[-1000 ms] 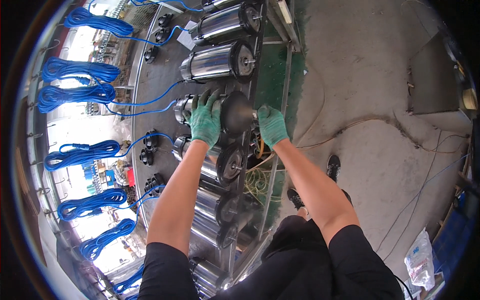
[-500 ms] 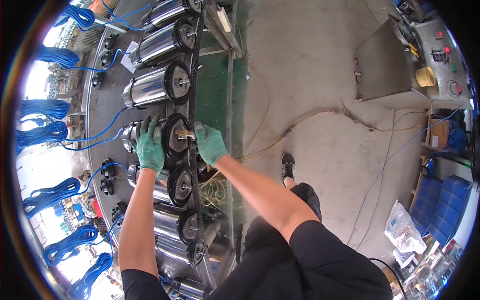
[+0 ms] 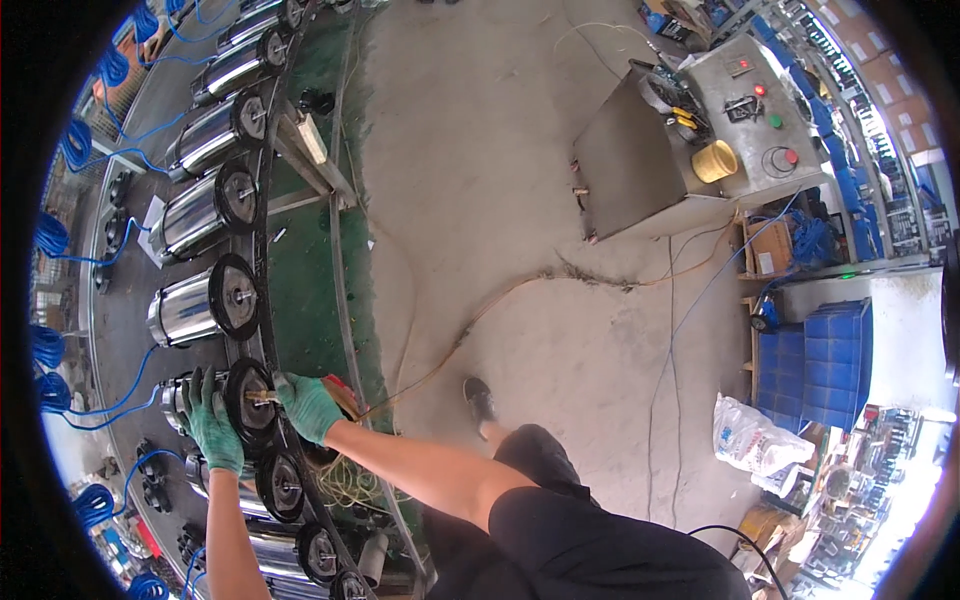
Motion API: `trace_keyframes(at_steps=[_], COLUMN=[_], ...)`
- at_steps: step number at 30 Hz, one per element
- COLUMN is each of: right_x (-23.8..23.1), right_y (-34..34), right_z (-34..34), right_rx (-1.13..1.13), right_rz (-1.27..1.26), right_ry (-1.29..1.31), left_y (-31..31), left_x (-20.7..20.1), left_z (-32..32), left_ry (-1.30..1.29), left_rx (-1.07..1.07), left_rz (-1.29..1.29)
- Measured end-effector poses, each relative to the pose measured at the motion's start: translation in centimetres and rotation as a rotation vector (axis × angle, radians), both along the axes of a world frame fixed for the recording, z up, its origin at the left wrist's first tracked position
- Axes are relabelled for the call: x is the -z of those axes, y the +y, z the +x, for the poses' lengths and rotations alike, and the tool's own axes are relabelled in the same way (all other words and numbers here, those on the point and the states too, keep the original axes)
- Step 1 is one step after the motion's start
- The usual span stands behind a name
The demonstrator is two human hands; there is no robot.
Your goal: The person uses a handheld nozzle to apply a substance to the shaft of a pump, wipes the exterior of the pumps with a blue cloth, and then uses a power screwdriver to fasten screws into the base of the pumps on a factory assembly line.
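Over on the left, blue cable coils (image 3: 47,345) hang beyond the dark tabletop (image 3: 120,320), where a row of shiny barrels runs from near to far. The one being handled, a steel cylinder (image 3: 172,402), lies on its side by the tabletop's right edge, its long axis running roughly left to right, with a neighbouring cylinder (image 3: 190,305) on its far side and another, partly covered, on its near side.

The left hand (image 3: 212,425), in a green glove, lies over the barrel from the near side, fingers parted and spread across the metal just left of the black end ring (image 3: 250,425). That ring faces right, straight toward the other hand.

A brass fitting (image 3: 262,397) sits in line with the barrel's axis, pointing left at the middle of the ring; I can't tell whether it touches the shaft there. The right hand (image 3: 310,407), gloved too, is clamped on the fitting's right end, just beyond the tabletop's edge. So the left hand has the barrel, and the right hand is the nearer one to its end face.

Farther right, a brownish hose (image 3: 490,303) trails across the bare floor (image 3: 480,150) toward a steel cabinet (image 3: 630,150).
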State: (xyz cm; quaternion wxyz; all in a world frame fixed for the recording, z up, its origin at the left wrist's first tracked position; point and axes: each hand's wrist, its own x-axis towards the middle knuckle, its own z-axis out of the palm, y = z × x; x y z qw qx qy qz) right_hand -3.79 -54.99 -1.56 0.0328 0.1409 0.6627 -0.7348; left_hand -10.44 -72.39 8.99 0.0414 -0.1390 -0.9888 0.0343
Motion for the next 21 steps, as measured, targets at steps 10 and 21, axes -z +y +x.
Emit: trace_keyframes(at_steps=[10,21], right_x=[0.3,-0.3], right_y=[-0.4,0.1], right_z=[-0.3,-0.1], right_rx=[0.032,0.014], right_rz=[-0.125,0.029], right_ry=[-0.041,-0.018], left_y=[0.4,0.5], left_x=[-0.1,-0.4], left_z=[0.0,0.4], left_ry=[-0.004,-0.009], left_rx=[-0.028,-0.047], left_rz=[-0.040,0.001])
